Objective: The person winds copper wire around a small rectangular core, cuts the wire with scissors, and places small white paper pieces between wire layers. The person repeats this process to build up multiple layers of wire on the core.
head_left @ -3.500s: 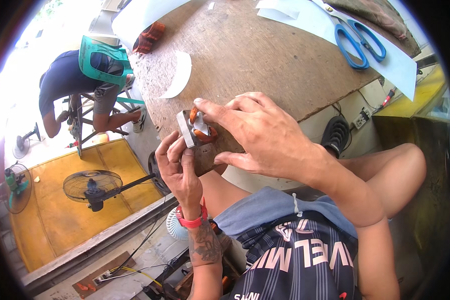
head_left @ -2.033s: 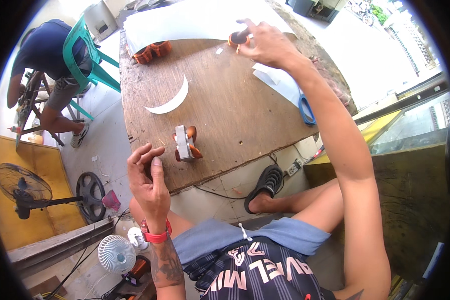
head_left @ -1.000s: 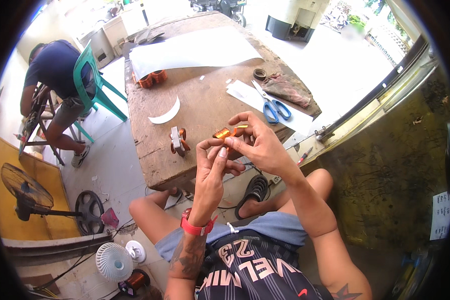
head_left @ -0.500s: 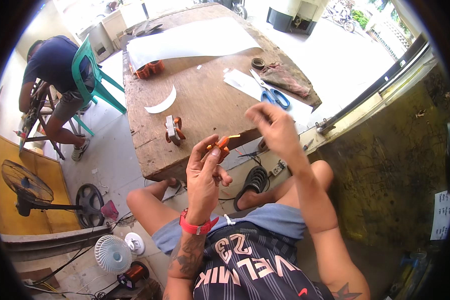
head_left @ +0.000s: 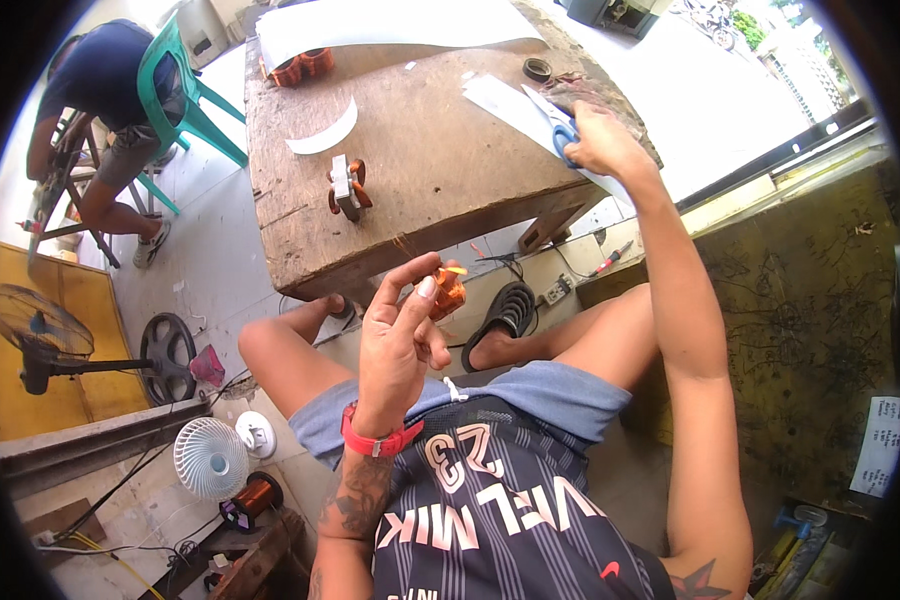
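Observation:
My left hand (head_left: 395, 335) pinches a small orange copper coil (head_left: 448, 293) with a short yellow strip, held above my lap before the table's front edge. Out to the right, my right hand (head_left: 610, 150) has its fingers closed on the blue-handled scissors (head_left: 560, 130), which lie over a white paper strip (head_left: 500, 100). A metal core with copper windings (head_left: 345, 185) stands on the wooden table (head_left: 390, 110), behind and left of my left hand. Farther back lie a white crescent cut-out (head_left: 325, 135) and more copper coils (head_left: 300, 67).
A large white sheet (head_left: 390, 25), a tape roll (head_left: 537, 68) and a rag (head_left: 580, 88) lie toward the back. A person bends by a green chair (head_left: 165, 90) at left. Fans (head_left: 210, 455), a wire spool (head_left: 250, 500), cables and a power strip (head_left: 555, 290) surround my legs.
My right hand left the coil in my left hand and moved right and away from me onto the scissors. Earlier, my left hand let go of the metal core, which now stands on the table.

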A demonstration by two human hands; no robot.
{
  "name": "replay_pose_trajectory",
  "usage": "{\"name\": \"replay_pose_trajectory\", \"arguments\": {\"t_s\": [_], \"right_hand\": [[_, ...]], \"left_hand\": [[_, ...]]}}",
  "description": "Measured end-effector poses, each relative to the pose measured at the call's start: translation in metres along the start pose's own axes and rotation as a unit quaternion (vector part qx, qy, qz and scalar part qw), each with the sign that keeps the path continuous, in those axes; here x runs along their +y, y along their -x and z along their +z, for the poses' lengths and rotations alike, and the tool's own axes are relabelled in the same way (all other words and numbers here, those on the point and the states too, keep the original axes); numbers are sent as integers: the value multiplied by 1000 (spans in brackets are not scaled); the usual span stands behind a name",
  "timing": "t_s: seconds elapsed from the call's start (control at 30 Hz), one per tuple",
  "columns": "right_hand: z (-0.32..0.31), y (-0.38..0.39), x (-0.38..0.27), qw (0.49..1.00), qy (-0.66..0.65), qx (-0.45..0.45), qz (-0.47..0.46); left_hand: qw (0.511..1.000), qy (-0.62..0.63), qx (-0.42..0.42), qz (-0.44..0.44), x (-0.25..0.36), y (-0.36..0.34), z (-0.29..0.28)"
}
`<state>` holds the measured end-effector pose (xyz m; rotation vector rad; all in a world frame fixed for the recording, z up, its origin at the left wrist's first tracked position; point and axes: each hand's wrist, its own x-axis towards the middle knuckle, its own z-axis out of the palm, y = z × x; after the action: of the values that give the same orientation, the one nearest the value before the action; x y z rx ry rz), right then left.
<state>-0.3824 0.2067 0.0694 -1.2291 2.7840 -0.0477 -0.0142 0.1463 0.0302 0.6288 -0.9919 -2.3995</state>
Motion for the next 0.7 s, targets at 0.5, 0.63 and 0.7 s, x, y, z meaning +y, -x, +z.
{"name": "replay_pose_trajectory", "arguments": {"t_s": [0.5,0.63,0.7], "right_hand": [[62,223,-74,914,-365,36,-170],[59,214,-76,919,-343,42,-190],[59,213,-77,919,-343,36,-192]], "left_hand": [[995,-79,-14,64,-1,-7,-4],[994,-86,-23,62,-3,-6,1],[993,-92,-24,64,-3,-5,2]]}}
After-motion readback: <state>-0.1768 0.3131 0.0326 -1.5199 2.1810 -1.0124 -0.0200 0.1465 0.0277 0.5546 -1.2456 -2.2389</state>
